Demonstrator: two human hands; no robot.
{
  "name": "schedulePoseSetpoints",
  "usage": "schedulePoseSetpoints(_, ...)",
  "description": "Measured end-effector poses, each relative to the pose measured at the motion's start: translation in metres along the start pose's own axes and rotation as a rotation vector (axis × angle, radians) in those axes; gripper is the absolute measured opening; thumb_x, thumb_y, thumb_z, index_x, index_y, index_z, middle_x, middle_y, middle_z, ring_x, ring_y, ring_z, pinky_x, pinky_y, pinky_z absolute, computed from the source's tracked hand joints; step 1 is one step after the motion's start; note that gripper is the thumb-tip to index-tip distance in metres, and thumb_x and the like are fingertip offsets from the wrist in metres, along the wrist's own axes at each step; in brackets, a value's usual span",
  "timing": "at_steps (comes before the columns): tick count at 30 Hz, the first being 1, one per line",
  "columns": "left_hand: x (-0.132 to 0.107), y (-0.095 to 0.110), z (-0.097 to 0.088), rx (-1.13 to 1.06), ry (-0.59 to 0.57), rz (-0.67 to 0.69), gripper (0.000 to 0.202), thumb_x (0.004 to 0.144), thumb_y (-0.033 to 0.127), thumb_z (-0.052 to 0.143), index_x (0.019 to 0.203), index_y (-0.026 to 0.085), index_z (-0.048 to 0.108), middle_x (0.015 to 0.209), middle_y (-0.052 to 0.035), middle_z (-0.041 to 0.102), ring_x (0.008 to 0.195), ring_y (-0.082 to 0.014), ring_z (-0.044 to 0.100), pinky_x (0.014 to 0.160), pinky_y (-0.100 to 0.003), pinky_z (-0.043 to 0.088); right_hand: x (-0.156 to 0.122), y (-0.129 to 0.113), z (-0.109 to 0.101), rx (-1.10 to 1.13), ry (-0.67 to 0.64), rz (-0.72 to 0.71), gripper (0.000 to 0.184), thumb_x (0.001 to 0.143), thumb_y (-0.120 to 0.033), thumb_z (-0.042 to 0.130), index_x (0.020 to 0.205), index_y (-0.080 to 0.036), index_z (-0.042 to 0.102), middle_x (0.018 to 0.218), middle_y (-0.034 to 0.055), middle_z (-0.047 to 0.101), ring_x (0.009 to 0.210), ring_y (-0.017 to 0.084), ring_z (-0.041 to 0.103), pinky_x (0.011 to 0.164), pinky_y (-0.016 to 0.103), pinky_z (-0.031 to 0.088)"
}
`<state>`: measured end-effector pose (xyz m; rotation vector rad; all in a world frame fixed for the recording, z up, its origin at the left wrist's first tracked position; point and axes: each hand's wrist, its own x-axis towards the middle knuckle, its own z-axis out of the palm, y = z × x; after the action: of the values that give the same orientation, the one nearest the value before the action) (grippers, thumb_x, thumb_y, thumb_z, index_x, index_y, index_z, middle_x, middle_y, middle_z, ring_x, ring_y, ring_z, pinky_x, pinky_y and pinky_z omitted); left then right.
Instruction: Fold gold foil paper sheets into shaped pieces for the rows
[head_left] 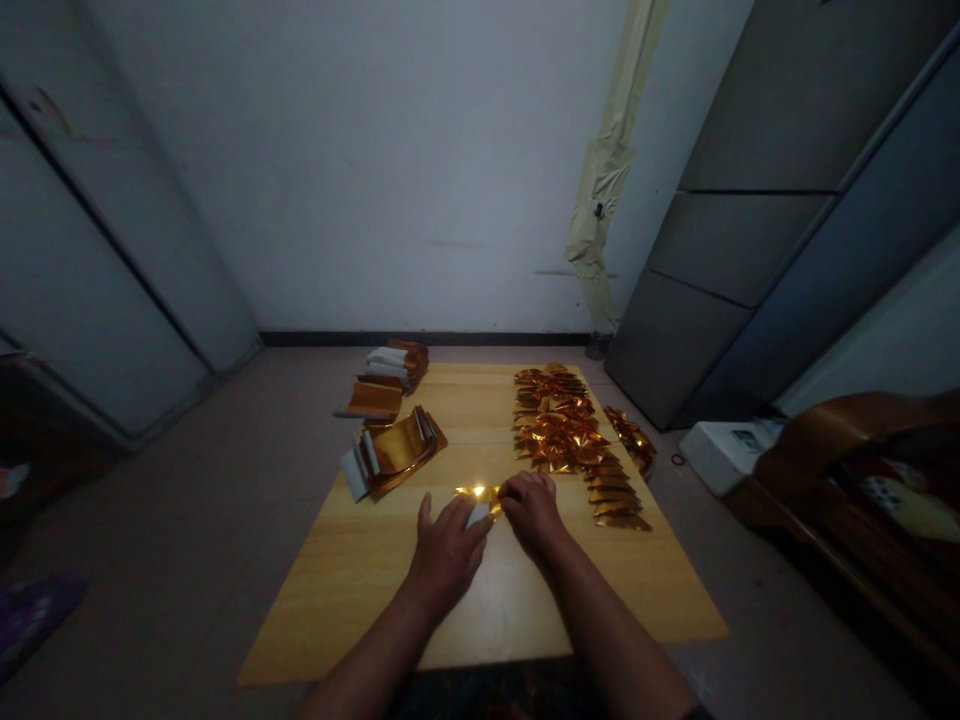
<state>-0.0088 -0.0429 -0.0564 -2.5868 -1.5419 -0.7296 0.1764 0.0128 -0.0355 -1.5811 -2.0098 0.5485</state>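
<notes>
A small sheet of gold foil paper [491, 494], with a pale grey part showing, lies partly folded on the wooden board in front of me. My left hand [446, 548] rests on its left side, fingers stretched out and thumb held apart. At the sheet's right end, my right hand [531, 508] is closed, its fingertips pinching the edge. Rows of folded gold foil pieces [559, 420] lie right of my hands. Over on the left are curved stacks of gold foil sheets [397, 445] with pale backs, and more such sheets [375, 398] behind them.
The wooden board [360, 590] fills the space before me. More folded foil [631, 440] lies beyond its right edge. A grey refrigerator [705, 240] stands at the back right, near a white box [724, 455] and carved wooden furniture [847, 480]. A wall [405, 180] closes off the back.
</notes>
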Motion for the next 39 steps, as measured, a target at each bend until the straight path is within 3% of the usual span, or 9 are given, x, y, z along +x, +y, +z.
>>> schedulePoseSetpoints(4, 0.0, 0.001, 0.002, 0.001, 0.022, -0.031, 0.04, 0.086, 0.017, 0.056, 0.119, 0.039, 0.062, 0.131, -0.0082, 0.061, 0.124, -0.0281, 0.053, 0.109, -0.069, 0.015, -0.002, -0.003, -0.002, 0.004, 0.021, -0.008, 0.017, 0.08, -0.014, 0.055, 0.079, -0.024, 0.068, 0.087, -0.0006, 0.066, 0.092, 0.017, 0.056, 0.097, 0.035, 0.024)
schedulePoseSetpoints(9, -0.001, 0.0, 0.003, -0.005, 0.016, -0.01, 0.038, 0.085, 0.019, 0.057, 0.117, 0.038, 0.063, 0.13, -0.0076, 0.062, 0.122, -0.0283, 0.055, 0.109, -0.069, 0.017, -0.004, -0.008, -0.004, -0.013, 0.029, 0.014, 0.001, 0.073, -0.023, 0.066, 0.073, -0.022, 0.066, 0.082, -0.0009, 0.065, 0.087, 0.018, 0.055, 0.094, 0.035, 0.027)
schedulePoseSetpoints(15, -0.003, -0.002, 0.008, 0.007, 0.057, 0.025, 0.038, 0.086, 0.019, 0.056, 0.118, 0.038, 0.063, 0.131, -0.0075, 0.061, 0.121, -0.0282, 0.055, 0.109, -0.069, 0.017, -0.003, -0.003, -0.001, -0.006, 0.007, 0.0, 0.006, 0.07, -0.019, 0.066, 0.075, -0.022, 0.065, 0.082, -0.002, 0.064, 0.086, 0.017, 0.055, 0.094, 0.034, 0.027)
schedulePoseSetpoints(22, -0.005, -0.003, 0.02, 0.085, 0.225, 0.057, 0.035, 0.084, 0.017, 0.056, 0.112, 0.036, 0.066, 0.123, -0.0056, 0.066, 0.116, -0.0245, 0.058, 0.114, -0.063, 0.008, -0.003, 0.003, 0.003, 0.056, 0.021, 0.007, 0.016, 0.07, -0.01, 0.058, 0.076, -0.022, 0.067, 0.083, -0.0019, 0.066, 0.089, 0.016, 0.056, 0.098, 0.035, 0.024)
schedulePoseSetpoints(33, -0.004, -0.007, 0.013, 0.118, 0.223, 0.1, 0.038, 0.083, 0.014, 0.054, 0.112, 0.036, 0.065, 0.124, -0.0044, 0.066, 0.115, -0.0234, 0.058, 0.114, -0.06, 0.007, -0.007, 0.006, 0.006, 0.05, 0.066, -0.052, 0.025, 0.079, -0.005, 0.05, 0.08, -0.023, 0.068, 0.084, -0.0012, 0.064, 0.088, 0.015, 0.054, 0.095, 0.033, 0.026)
schedulePoseSetpoints(39, -0.004, -0.003, 0.013, 0.153, 0.218, 0.107, 0.041, 0.082, 0.01, 0.051, 0.112, 0.034, 0.065, 0.125, -0.004, 0.065, 0.118, -0.0226, 0.056, 0.116, -0.059, 0.003, -0.008, 0.004, 0.01, 0.043, 0.084, -0.06, 0.01, 0.078, -0.014, 0.059, 0.075, -0.022, 0.064, 0.079, -0.0022, 0.061, 0.082, 0.015, 0.053, 0.093, 0.034, 0.028)
